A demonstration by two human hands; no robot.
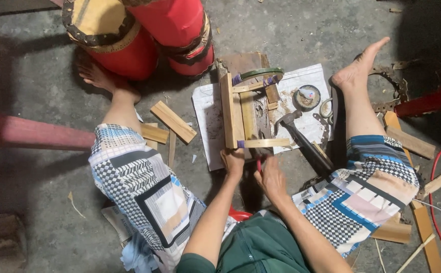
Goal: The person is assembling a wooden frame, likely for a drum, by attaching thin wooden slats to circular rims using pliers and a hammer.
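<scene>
My left hand point(233, 161) is clamped on the near corner of the small wooden frame point(243, 114), fingers curled tight around the bottom slat, right where a bit of purple binding shows. My right hand point(271, 178) sits just beside it, fingers pinched together on a thin red tool point(259, 165); I can't make out its tip. The frame lies flat on a stained white sheet point(208, 119) between my knees, a green ring point(261, 74) lashed across its far end. A hammer point(301, 139) lies just to the right of the frame, head toward it and handle running back toward my right leg. Beyond that, a small round tin point(307, 96) sits on the sheet. Loose wood offcuts point(172, 121) lie by my left knee, and two red drums point(144, 35) stand at the top, beyond my left foot.
</scene>
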